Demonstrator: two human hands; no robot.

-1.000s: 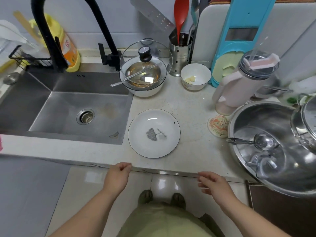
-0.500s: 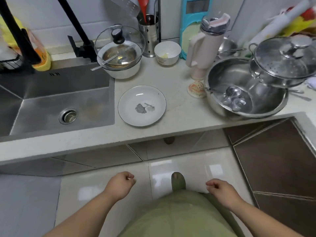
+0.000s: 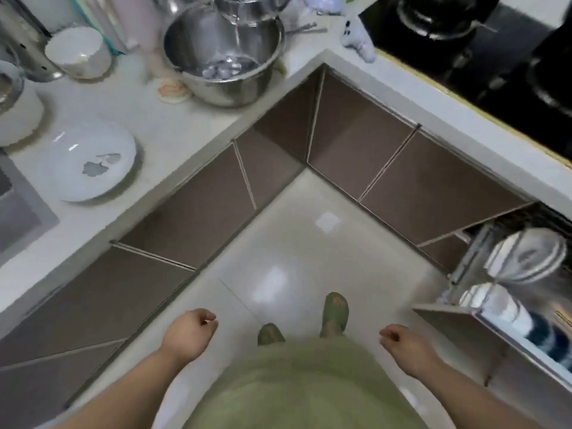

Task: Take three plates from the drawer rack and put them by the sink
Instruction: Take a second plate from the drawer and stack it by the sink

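Note:
A white plate (image 3: 83, 162) with a grey leaf print lies on the pale counter beside the sink (image 3: 18, 212) at the left edge. At the right edge the drawer rack (image 3: 464, 267) stands pulled out, with upright plates (image 3: 526, 258) and more dishes (image 3: 501, 308) stacked in it. My left hand (image 3: 188, 335) hangs over the floor with fingers loosely curled and nothing in it. My right hand (image 3: 408, 345) is also loosely curled and holds nothing, a short way left of the drawer's front panel. The whole frame is motion-blurred.
A large steel bowl (image 3: 223, 57) and a small white bowl (image 3: 77, 51) stand on the counter behind the plate. A black stove (image 3: 483, 51) fills the top right. Brown cabinet fronts (image 3: 371, 159) form a corner around the tiled floor (image 3: 309, 243).
The view has swung right, away from the sink and toward the cabinet corner, bringing the open drawer rack into sight. Both hands stay low and hold nothing.

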